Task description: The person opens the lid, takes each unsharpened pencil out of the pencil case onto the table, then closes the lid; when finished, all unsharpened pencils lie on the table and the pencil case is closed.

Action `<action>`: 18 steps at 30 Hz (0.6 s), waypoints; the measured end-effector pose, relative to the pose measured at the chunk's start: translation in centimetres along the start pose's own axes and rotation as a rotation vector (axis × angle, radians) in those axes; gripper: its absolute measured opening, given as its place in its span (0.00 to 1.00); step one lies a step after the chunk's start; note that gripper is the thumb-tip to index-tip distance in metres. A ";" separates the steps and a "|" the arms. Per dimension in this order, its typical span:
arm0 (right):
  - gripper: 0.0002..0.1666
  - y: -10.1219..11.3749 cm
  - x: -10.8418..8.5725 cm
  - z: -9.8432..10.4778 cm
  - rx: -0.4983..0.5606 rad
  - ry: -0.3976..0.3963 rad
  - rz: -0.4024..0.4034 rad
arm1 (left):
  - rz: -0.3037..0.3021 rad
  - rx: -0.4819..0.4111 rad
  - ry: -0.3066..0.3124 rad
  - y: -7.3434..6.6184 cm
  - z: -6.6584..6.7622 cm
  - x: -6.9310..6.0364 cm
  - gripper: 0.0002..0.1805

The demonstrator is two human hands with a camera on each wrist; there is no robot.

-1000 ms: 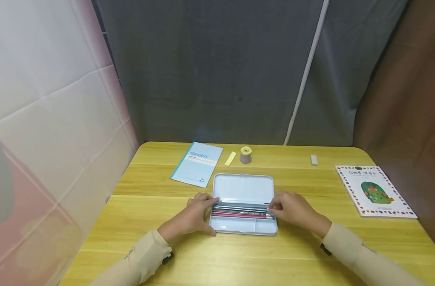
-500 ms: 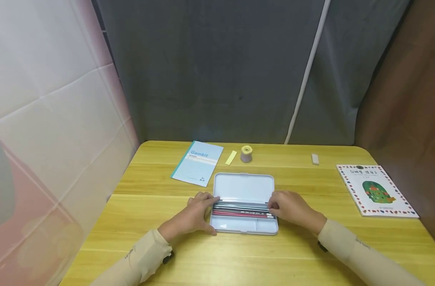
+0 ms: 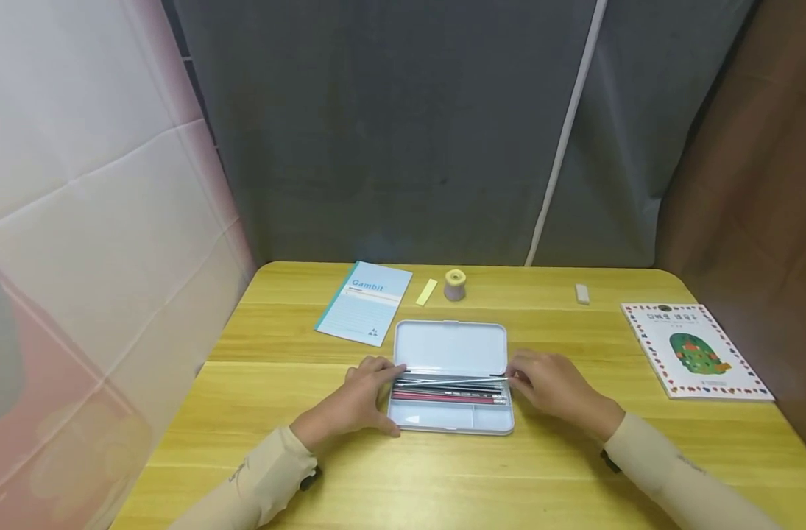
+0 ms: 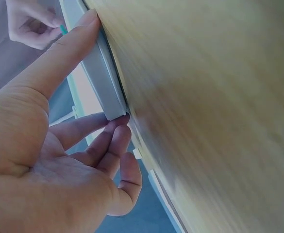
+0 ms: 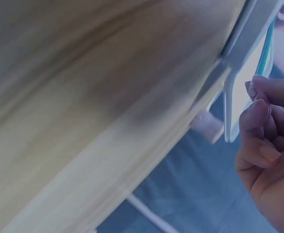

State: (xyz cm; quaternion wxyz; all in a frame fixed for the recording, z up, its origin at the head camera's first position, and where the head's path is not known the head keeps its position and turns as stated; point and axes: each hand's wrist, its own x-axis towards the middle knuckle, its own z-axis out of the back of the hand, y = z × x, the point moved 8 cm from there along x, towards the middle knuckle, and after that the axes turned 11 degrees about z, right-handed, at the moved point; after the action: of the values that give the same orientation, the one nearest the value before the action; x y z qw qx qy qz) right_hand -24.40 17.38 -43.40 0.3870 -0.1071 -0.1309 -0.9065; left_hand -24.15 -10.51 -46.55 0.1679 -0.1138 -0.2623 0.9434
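A white pencil case (image 3: 450, 346) lies open on the table, its lid folded back. Several pencils fill its middle section, red ones (image 3: 436, 398) nearest the front. My left hand (image 3: 361, 397) grips the case's left end; in the left wrist view the thumb presses the front edge and fingers touch the corner of the case (image 4: 103, 85). My right hand (image 3: 553, 384) pinches the right end of a silvery-green pencil (image 3: 458, 382), raised slanting above the others. In the right wrist view, thumb and forefinger of that hand (image 5: 273, 136) meet at the pencil's end; most of the pencil is hidden there.
Behind the case lie a blue notebook (image 3: 366, 303), a yellow strip (image 3: 426, 292) and a small yellow-topped roll (image 3: 455, 285). A white eraser (image 3: 582, 294) and a picture book (image 3: 697, 352) are to the right. Curtains enclose the wooden table (image 3: 455, 478).
My right hand has drawn slightly to the right, and the silvery-green pencil's right end has come up out of the row. The left hand stays on the case.
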 end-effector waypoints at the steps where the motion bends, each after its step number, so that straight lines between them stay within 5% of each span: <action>1: 0.07 -0.3 -0.3 0.3 -0.002 -0.007 -0.014 | -0.002 -0.001 -0.002 0.0 0.1 0.0 0.59; 18: 0.13 -8.7 -8.4 6.4 0.002 -0.178 -0.007 | -0.011 0.010 -0.009 -0.2 0.2 -0.1 0.59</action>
State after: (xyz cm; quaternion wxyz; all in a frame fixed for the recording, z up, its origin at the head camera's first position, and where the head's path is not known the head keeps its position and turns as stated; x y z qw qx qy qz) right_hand -24.49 30.87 -41.23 0.3706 -0.1862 -0.1662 -0.8946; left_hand -24.09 -10.50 -46.28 0.1723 -0.1071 -0.2592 0.9443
